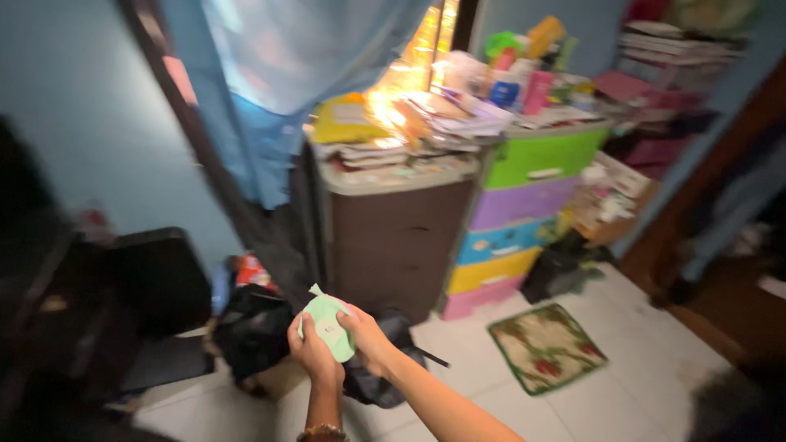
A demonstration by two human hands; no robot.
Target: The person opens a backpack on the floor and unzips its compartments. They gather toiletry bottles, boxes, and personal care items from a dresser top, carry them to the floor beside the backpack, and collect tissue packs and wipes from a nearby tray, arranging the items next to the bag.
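Both my hands are raised in front of me at the lower middle of the head view, holding a small pale green packet (328, 325) between them. My left hand (313, 354) grips its lower left side, with a bracelet on the wrist. My right hand (368, 337) pinches its right edge with fingers and thumb. The packet's top corner sticks up above my fingers. The picture is blurred by motion.
A brown cabinet (395, 237) piled with papers stands ahead, beside a drawer unit (524, 213) with green, purple, blue, yellow and pink drawers. A patterned mat (546, 347) lies on the white tiled floor. Black bags (254, 327) sit low left. A blue curtain (270, 90) hangs behind.
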